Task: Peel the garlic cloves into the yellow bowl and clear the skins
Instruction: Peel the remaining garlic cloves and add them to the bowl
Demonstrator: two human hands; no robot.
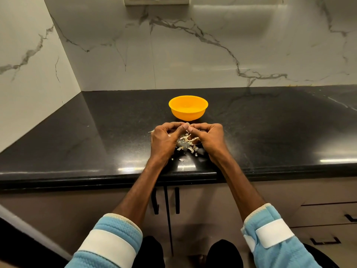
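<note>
Garlic skins lie scattered on the black worktop, beneath and between the left hand and right hand. Both hands have curled fingers and their thumb tips meet; whether they pinch a clove cannot be told. Yellow bowl stands at 12 o'clock, just beyond the hands.

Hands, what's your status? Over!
Left hand and right hand curled together, contents hidden. Bowl just beyond. Skins litter counter beneath.
</note>
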